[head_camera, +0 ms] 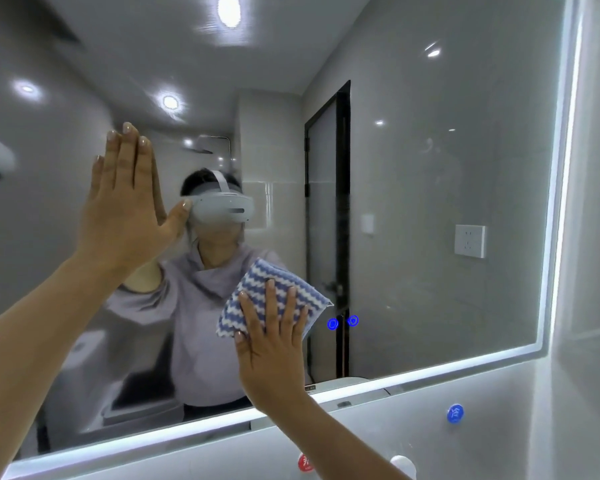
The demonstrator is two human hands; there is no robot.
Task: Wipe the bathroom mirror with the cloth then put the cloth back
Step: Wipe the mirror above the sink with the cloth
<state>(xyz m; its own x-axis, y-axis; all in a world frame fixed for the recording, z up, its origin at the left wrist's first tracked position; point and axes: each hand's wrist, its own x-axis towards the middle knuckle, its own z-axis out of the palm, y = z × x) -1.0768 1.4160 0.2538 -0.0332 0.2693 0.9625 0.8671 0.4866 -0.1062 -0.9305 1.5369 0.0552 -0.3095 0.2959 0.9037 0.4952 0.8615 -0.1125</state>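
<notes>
A large bathroom mirror with a lit white edge fills the view. A blue-and-white striped cloth lies flat against the lower middle of the glass. My right hand presses on the cloth with fingers spread, palm toward the mirror. My left hand rests flat on the glass at the upper left, fingers together and pointing up, holding nothing. The mirror reflects a person wearing a headset and a grey top.
Two small blue touch icons glow on the glass just right of the cloth. Below the mirror, the wall carries a blue round sticker, a red sticker and a white knob. A tiled wall borders the mirror's right edge.
</notes>
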